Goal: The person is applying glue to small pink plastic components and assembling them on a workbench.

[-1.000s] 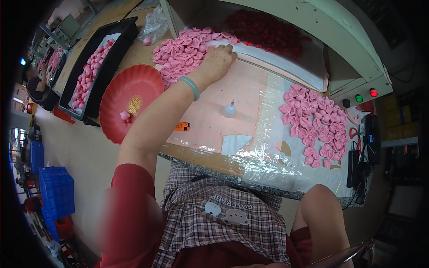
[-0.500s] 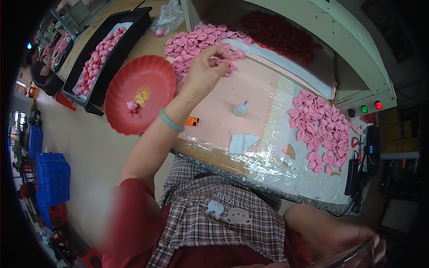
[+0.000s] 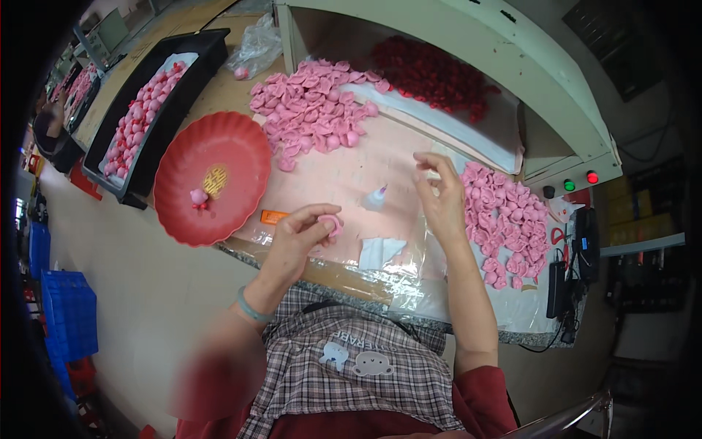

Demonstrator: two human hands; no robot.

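My left hand (image 3: 298, 235) pinches a small pink ruffled piece (image 3: 333, 225) between thumb and fingertips, above the near side of the pink work mat (image 3: 314, 175). My right hand (image 3: 442, 194) is raised with curved fingers apart and nothing visible in them. It lies between a small clear squeeze bottle (image 3: 374, 198) with a pointed tip and a right-hand pile of pink pieces (image 3: 504, 216). A larger heap of similar pink pieces (image 3: 307, 102) lies at the mat's far left. Near my hands rests a folded white cloth (image 3: 381, 252).
A red scalloped dish (image 3: 241, 197) holds one small pink-and-red figure (image 3: 199, 197). Behind it stands a black tray (image 3: 208, 55) with pink balls. A pale metal cabinet (image 3: 563, 95) with red pieces inside borders the back. An orange box (image 3: 273, 217) sits beside my left wrist.
My left hand has drawn back from the far heap toward me, bringing a pink piece. My right hand has risen from the lower right to over the table.
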